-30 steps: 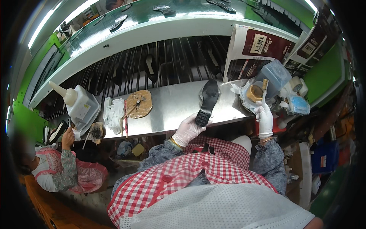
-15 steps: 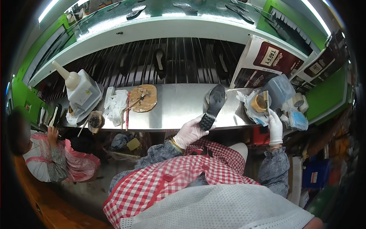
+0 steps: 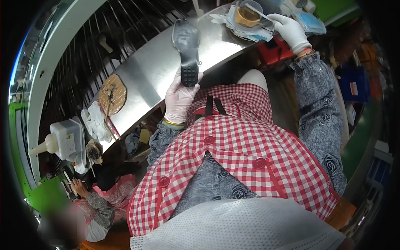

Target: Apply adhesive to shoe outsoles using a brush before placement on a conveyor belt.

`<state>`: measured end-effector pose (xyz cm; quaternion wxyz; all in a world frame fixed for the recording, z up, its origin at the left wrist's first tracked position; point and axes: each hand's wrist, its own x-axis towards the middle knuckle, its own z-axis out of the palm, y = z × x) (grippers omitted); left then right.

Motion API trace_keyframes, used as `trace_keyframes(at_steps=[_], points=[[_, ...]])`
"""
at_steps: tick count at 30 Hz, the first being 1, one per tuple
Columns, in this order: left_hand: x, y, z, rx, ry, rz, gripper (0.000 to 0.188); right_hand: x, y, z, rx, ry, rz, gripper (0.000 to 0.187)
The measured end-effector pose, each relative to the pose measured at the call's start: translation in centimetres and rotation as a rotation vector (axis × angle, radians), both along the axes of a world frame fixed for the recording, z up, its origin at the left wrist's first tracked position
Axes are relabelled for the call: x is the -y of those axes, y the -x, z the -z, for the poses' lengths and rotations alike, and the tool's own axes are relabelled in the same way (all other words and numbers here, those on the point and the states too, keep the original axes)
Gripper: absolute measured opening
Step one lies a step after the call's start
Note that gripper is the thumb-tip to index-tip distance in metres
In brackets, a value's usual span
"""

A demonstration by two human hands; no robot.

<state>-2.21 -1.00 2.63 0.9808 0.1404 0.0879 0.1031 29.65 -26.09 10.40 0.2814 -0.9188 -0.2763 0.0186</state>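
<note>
My left hand, in a white glove, is closed on the heel end of a black shoe sole. The sole stands nearly upright over the bench edge, with its square-holed heel at my fingers. My right hand, also gloved, pinches the pale handle of a brush. That handle slants into a tan-walled pot; the bristles are hidden there. Crumpled paper and plastic surround the pot.
A steel bench runs along a rack of metal bars. It carries a round brown-wrapped disc, white cloth and a nozzled white bottle. A co-worker's hand shows lower left; a blue bin is at right.
The view has turned, shifting the bench. The sole is now more upright, its toe pointing away from me. The brush has gone from standing above the pot to slanting into it.
</note>
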Motion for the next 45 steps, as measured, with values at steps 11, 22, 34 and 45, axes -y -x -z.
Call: trace_keyframes(at_steps=[11,22,34,45], points=[[0.5,0.6,-0.2,-0.05,-0.078,0.022,0.047,-0.5,-1.4,1.8,-0.176,0.027,0.013,0.032],[0.5,1.2,-0.3,-0.072,-0.091,0.005,0.048,0.2,-1.3,2.3,-0.648,-0.243,-0.125,0.032],[1.1,2.0,0.5,-0.104,-0.09,-0.017,0.049,-11.3,9.4,5.6,-0.906,-0.836,-0.647,0.033],[-0.3,0.9,1.3,0.003,-0.07,0.025,0.055,-10.2,10.5,8.7,0.106,-0.194,-0.54,0.042]])
